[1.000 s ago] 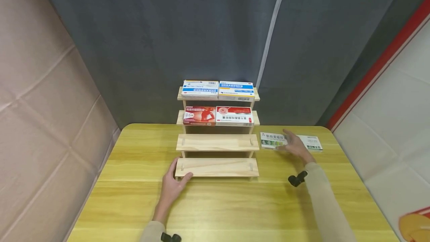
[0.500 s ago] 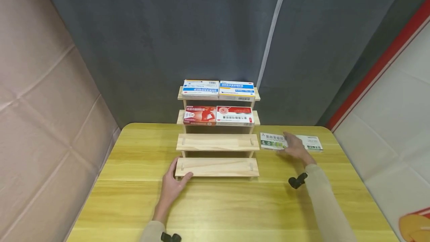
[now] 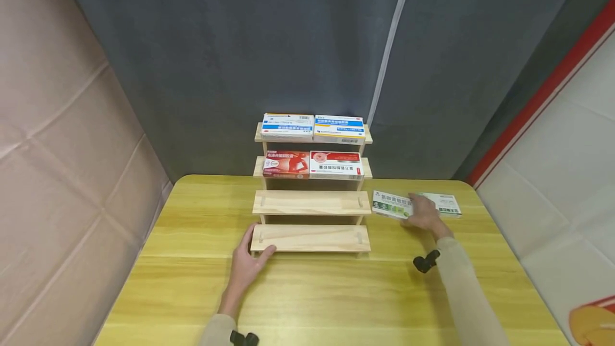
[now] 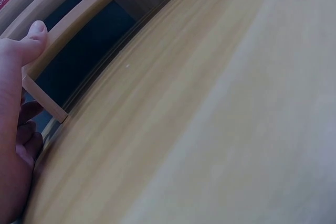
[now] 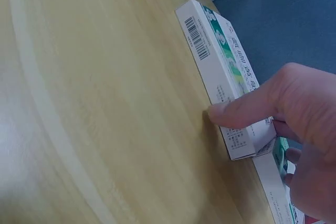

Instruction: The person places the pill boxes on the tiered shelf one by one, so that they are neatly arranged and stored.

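A wooden stepped rack [image 3: 312, 238] stands mid-table, and my left hand [image 3: 246, 267] grips the left end of its lowest step. In the left wrist view the thumb [image 4: 34, 40] lies on the step's front edge, with the other fingers lower down by the rack's leg. My right hand [image 3: 424, 213] holds a white-and-green medicine box [image 3: 391, 204] right of the rack. The right wrist view shows the thumb pressing the long side of this box [image 5: 202, 45]; the far fingers are partly hidden. A second white-and-green medicine box [image 3: 444, 203] lies just right of it, partly behind the hand.
Two blue-and-white medicine boxes [image 3: 288, 126] sit on the top step. A red medicine box [image 3: 286, 164] and a red-and-white one [image 3: 336, 164] occupy the step below. The yellow wooden table [image 3: 317, 303] ends at a grey curtain [image 3: 230, 68].
My right hand has closed on the left white-and-green box and turned it slightly, its right end now nearer me. My left hand stays on the rack.
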### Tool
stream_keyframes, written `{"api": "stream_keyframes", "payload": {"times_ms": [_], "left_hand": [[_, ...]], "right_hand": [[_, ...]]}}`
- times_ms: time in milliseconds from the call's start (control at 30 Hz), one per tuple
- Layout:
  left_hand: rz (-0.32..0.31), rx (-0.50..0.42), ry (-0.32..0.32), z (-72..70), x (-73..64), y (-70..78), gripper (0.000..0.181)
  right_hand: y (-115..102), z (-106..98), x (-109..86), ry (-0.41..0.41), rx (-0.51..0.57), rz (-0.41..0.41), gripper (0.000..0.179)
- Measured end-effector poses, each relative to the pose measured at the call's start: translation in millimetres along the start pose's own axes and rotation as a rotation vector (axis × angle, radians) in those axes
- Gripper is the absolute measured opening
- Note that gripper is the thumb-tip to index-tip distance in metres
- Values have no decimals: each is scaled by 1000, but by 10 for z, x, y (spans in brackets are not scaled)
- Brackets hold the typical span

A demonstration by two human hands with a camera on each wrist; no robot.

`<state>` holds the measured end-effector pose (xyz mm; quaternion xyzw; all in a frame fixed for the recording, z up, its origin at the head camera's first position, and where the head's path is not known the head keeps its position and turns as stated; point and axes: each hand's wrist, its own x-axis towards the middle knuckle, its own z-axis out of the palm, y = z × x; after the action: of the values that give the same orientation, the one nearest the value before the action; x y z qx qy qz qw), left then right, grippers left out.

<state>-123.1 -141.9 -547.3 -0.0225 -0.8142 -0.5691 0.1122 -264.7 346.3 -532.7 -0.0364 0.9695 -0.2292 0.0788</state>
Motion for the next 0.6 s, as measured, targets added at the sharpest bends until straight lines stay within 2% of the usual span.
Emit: {"api": "stream_keyframes", "payload": {"times_ms": [233,367,600], "left_hand": [[-8,13,-14,-18,11,5,82],[-17,8,-22,-24,13,9,83],[-17,10,-13,-17,7,6,83]], "right_hand": [[-14,-19,-44,-18,-80,59,93],[-18,-35,-82,-13,-63,57,90],[5,-31,-146,93,0,5,89]]}}
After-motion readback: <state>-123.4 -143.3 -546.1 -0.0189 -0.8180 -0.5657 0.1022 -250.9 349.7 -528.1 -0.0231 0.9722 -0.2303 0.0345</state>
